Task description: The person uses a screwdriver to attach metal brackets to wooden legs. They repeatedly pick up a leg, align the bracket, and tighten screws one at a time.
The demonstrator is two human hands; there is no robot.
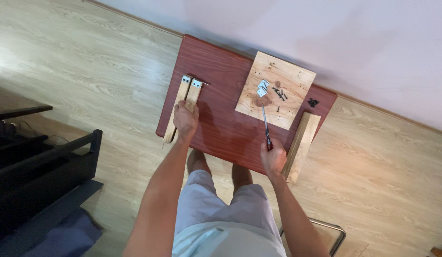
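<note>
- Left hand (185, 119) presses down on two wooden strips (183, 107), its grip apparently flat over them.
- Right hand (273, 158) has its grip closed around a screwdriver (265, 124) on the red surface (221, 119).

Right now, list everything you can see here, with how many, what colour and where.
Small table: one, reddish-brown, centre, against the wall.
Wooden slats: two, pale, side by side at the table's left edge, each with a metal bracket at the far end.
Square board: one, pale wood, far right of the table.
Metal plates: a few, silvery, on the board.
Screws: several, dark, on the board; a few more on the table beside it.
Planks: pale wood, count unclear, at the table's right edge.
Screwdriver: one, dark handle, tip over the board.
Dark furniture: left, on the floor.
Left hand: on the slats.
Right hand: grips the screwdriver.
</note>
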